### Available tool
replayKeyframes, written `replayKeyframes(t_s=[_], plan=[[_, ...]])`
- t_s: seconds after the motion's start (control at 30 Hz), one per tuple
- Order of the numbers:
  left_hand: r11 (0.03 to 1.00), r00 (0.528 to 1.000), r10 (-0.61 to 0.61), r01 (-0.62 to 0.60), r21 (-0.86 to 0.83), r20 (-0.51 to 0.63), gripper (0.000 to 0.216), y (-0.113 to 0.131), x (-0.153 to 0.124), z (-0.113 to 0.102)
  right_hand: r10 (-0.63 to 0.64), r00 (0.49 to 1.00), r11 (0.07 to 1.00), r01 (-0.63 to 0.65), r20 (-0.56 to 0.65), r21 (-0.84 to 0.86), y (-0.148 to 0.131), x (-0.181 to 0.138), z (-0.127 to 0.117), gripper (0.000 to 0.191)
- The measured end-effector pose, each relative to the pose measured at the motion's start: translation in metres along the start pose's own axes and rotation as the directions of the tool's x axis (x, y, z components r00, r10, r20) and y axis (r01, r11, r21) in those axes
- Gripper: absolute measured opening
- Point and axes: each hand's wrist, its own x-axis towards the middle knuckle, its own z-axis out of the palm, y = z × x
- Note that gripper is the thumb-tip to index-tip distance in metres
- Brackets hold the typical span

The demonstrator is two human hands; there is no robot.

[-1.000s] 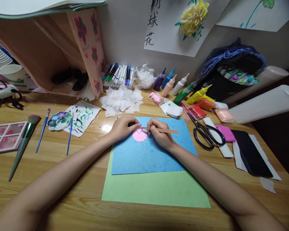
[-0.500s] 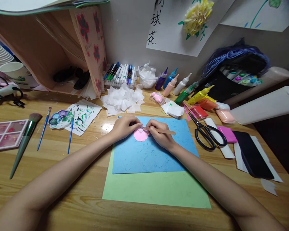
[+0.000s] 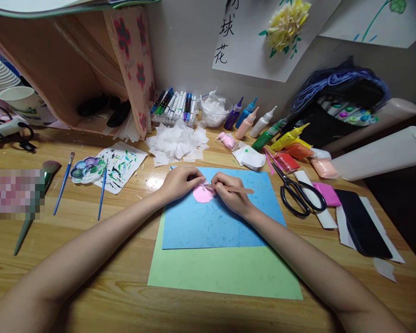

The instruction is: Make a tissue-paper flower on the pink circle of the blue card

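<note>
A flat pink round of what looks like clay [image 3: 203,194] lies on the blue sheet [image 3: 208,231]. At its far edge a small piece of white tissue paper [image 3: 205,185] stands up a little. My left hand [image 3: 181,182] reaches in from the left, thumb and fingers pinched at that paper; the fingertips partly hide the grip. My right hand [image 3: 231,193] is closed like a pen grip around a flat wooden stick [image 3: 241,190]. The stick's front end is mostly hidden by the fingers, close to the tissue piece.
A green sheet [image 3: 225,273] lies beneath the blue one. Behind are cut tissue squares [image 3: 178,142], a marker set [image 3: 175,105] and paint bottles [image 3: 247,122]. Black scissors [image 3: 300,194] and a phone [image 3: 364,224] lie right; paintbrushes [image 3: 63,185] and a paint palette [image 3: 88,169] left.
The white tissue piece has tipped lower and shows less of its face beside the fingertips. Both hands and the stick stay almost where they were.
</note>
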Motion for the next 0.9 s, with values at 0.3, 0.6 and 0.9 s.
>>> replayKeyframes(t_s=[0.3, 0.6, 0.9], plan=[[1.0, 1.0, -0.017, 0.018, 0.013, -0.008, 0.024, 0.0, 0.0, 0.001, 0.119, 0.993, 0.979, -0.113, -0.025, 0.167, 0.004, 0.002, 0.001, 0.018], [1.0, 1.0, -0.002, 0.002, 0.004, -0.002, 0.024, 0.0, 0.001, 0.0, 0.124, 0.992, 0.979, -0.116, -0.037, 0.168, 0.002, 0.001, 0.001, 0.017], [1.0, 1.0, -0.006, 0.006, 0.007, -0.004, 0.025, 0.003, -0.001, -0.001, 0.089, 0.996, 0.995, -0.088, -0.007, 0.056, -0.011, 0.022, 0.008, 0.024]])
